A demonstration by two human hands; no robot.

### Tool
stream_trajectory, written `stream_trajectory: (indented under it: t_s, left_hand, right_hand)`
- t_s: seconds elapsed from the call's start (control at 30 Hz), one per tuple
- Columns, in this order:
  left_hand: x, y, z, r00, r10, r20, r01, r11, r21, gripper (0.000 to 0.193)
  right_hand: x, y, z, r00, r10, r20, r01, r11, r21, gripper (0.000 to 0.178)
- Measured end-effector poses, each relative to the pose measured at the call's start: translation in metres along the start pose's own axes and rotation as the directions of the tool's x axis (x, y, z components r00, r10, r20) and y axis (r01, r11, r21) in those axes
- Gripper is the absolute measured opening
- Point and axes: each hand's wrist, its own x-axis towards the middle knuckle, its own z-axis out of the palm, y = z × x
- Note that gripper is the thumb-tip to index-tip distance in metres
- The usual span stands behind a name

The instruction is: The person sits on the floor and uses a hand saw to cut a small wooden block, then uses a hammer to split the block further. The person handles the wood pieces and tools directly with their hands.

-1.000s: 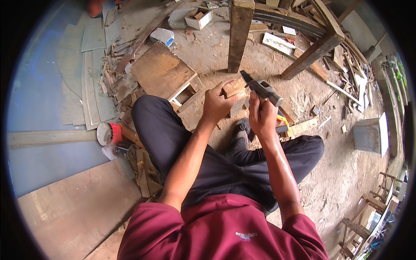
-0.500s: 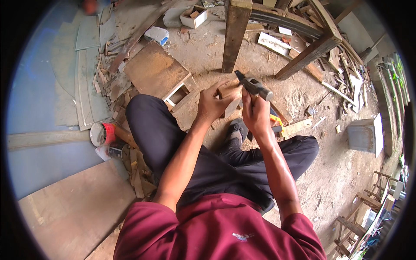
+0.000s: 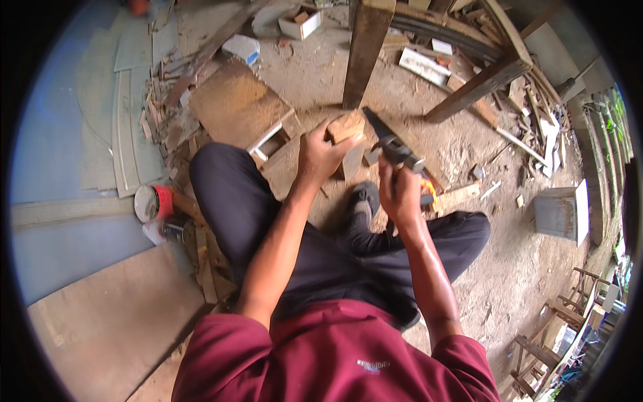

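My left hand (image 3: 316, 153) is closed around a wooden block (image 3: 347, 126), whose pale face points up. Below that block stands another piece of wood (image 3: 351, 162), partly covered by my fingers. My right hand (image 3: 400, 189) grips a hammer (image 3: 400, 154) near its dark metal head, a short way right of the block and apart from it. Most of the hammer's handle is hidden by my hand. Beyond and under the hammer lies a handsaw (image 3: 378, 123) with a dark blade; its orange handle (image 3: 427, 194) shows beside my right wrist.
A wooden box (image 3: 241, 104) lies past my left knee. Ahead stands a wooden frame with thick legs (image 3: 367, 60). Wood scraps (image 3: 532, 127) litter the right side. A grey metal container (image 3: 559, 213) stands far right; a red-banded can (image 3: 154, 203) is at left.
The hammer and my right hand have moved down and slightly right, away from the block. My left hand has shifted a little left and up with the block, uncovering more of the saw blade.
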Motion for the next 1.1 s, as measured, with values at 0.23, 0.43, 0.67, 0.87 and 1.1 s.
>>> stream_trajectory:
  t_s: [0.23,0.43,0.67,0.87,1.1]
  left_hand:
    - [-0.005,0.004,0.007,0.999,0.022,0.046,-0.027,0.993,0.116,0.043]
    - [-0.002,-0.002,0.007,0.996,0.059,0.071,-0.068,0.989,0.133,0.043]
    - [-0.008,0.004,0.005,0.999,0.01,0.053,-0.015,0.996,0.09,0.045]
    - [-0.008,0.003,0.006,0.993,-0.083,0.086,0.072,0.99,0.121,0.045]
    - [-0.018,-0.01,0.005,0.998,0.008,0.068,-0.017,0.991,0.133,0.045]
  right_hand:
    - [0.019,-0.017,0.001,0.988,-0.107,-0.108,0.112,0.993,0.046,0.015]
    - [0.017,0.019,0.008,0.976,-0.207,-0.068,0.198,0.974,-0.112,0.02]
    - [0.029,-0.012,-0.001,0.99,-0.116,-0.084,0.116,0.993,0.001,0.018]
    - [0.033,-0.011,-0.003,0.986,-0.15,-0.073,0.146,0.988,-0.05,0.02]
    - [0.027,-0.004,0.003,0.976,-0.199,-0.089,0.201,0.979,0.016,0.016]
